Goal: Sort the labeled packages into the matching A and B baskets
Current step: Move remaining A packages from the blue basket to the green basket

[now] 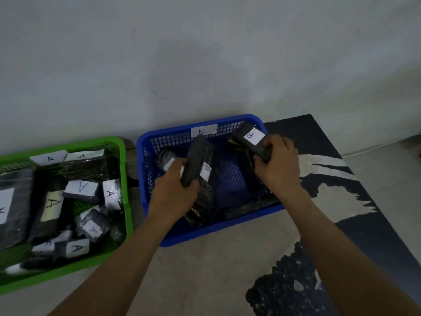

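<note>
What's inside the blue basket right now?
The blue basket holds several dark wrapped packages. The left hand grips one; the right hand grips another marked B. The hands and upper packages cover whatever lies beneath.

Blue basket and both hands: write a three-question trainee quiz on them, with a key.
1. True or false: the right hand holds a package with a B label over the blue basket.
2. Which letter marks the packages in the green basket? a) A b) B c) C
3. Fill in: the left hand grips a dark ___ inside the blue basket.

Key: 1 true; 2 a; 3 package.
</note>
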